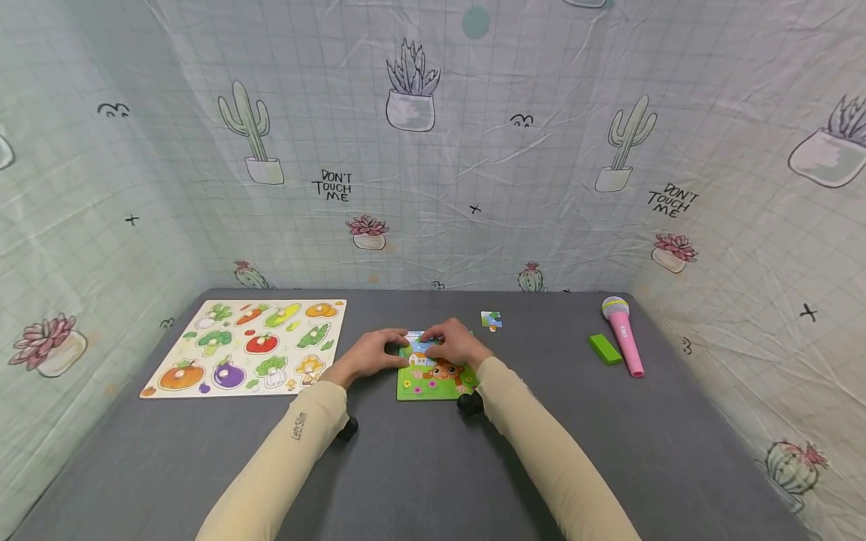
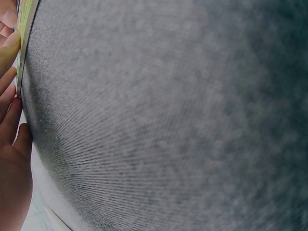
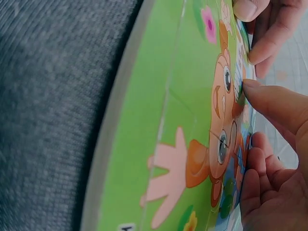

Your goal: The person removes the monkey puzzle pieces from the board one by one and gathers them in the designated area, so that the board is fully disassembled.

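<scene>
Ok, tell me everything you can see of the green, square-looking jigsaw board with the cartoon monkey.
The green, square-looking jigsaw board lies flat on the dark grey table. It looks thin and pale-edged, with fine cut lines; card or wood, I can't tell. Its printed face shows a brown cartoon monkey, pink flowers and a small house. The left hand touches its left edge; the right hand rests on its upper part, hiding some of the picture.

A grey table (image 1: 406, 481) was set out.
A vegetable board (image 1: 238, 355) was placed left, a monkey puzzle (image 1: 433, 387) centrally, a loose piece (image 1: 491, 319) beyond, a green block (image 1: 605, 349) and pink microphone (image 1: 625, 342) right.
</scene>
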### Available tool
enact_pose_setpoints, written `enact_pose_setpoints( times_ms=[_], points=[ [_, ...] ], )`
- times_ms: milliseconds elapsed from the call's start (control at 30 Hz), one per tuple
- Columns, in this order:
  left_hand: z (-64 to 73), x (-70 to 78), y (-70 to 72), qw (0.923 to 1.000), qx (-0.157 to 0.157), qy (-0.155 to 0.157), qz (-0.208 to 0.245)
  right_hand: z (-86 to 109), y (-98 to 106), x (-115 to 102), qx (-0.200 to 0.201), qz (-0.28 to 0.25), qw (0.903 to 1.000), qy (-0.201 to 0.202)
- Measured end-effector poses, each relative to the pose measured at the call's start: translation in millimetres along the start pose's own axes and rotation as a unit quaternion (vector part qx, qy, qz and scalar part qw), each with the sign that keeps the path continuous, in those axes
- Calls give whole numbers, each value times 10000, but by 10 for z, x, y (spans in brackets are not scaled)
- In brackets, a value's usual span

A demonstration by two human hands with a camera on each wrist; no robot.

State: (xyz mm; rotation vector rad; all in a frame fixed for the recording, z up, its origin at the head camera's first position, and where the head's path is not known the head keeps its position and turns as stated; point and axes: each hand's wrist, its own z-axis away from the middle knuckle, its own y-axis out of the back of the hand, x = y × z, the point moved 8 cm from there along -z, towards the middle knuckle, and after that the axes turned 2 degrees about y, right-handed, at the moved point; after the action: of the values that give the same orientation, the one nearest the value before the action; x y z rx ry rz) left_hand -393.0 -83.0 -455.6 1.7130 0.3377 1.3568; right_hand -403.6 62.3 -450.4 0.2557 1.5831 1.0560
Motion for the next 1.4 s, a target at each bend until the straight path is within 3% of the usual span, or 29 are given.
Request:
enact_pose_setpoints(
  times_ms=[700,967,1400],
  points=[
    [2,3,3,10000,-27,-13,41,-31,-15,51,1,179,9989,-443],
    [-7,9,9,10000,-62,-2,59,-38,6,32,-41,469,9971,-593],
    [-17,4,2,10000,-70,-24,-9,0,25,4,-64,623,9970,-455]
  ],
)
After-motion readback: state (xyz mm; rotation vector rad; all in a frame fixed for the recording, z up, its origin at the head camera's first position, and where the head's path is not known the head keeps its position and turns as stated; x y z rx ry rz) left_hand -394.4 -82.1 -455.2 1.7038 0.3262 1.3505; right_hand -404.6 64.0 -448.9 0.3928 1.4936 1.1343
